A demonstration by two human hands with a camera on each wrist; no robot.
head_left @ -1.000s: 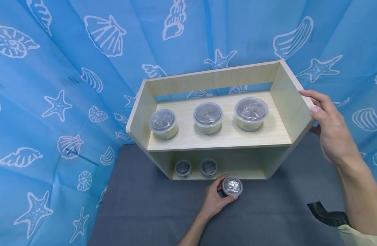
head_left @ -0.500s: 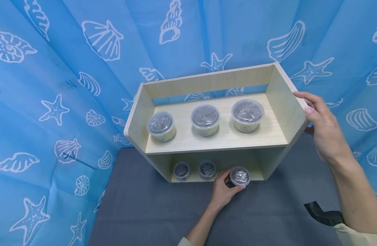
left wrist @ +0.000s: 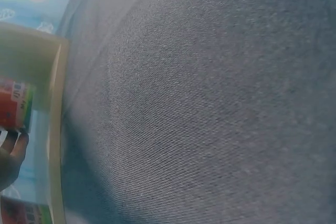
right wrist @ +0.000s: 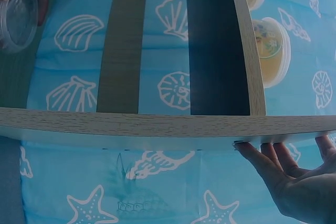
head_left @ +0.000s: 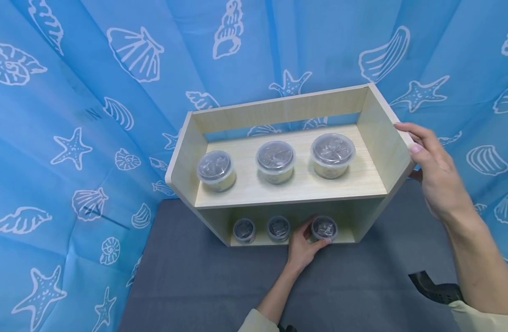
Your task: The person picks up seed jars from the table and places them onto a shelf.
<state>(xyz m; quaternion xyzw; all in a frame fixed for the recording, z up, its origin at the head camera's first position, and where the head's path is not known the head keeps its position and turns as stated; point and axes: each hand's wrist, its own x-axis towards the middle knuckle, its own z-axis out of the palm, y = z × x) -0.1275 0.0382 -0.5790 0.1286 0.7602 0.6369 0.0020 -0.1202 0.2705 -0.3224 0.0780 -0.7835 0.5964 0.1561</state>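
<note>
In the head view my left hand (head_left: 301,244) holds a small lidded plastic tub (head_left: 324,227) between thumb and fingers, at the right of the lower level of a pale wooden two-level shelf (head_left: 289,199). The left wrist view shows the tub's red and green side (left wrist: 10,103) above the fingers. Two similar small tubs, a left one (head_left: 244,230) and a middle one (head_left: 278,228), stand on that level. My right hand (head_left: 440,175) grips the front edge of the shelf's right side panel, thumb in front. In the right wrist view its fingertips (right wrist: 244,148) touch the panel's outer face.
Three wider lidded tubs stand on the upper level: a left one (head_left: 216,170), a middle one (head_left: 275,161) and a right one (head_left: 333,155). A dark grey cloth (head_left: 196,281) covers the table. Behind and to the left hangs a blue shell-patterned curtain (head_left: 125,41).
My left hand has carried the tub from in front of the shelf, rightward and inward, onto the lower level. My right hand keeps its grip on the side panel. The head view has shifted slightly.
</note>
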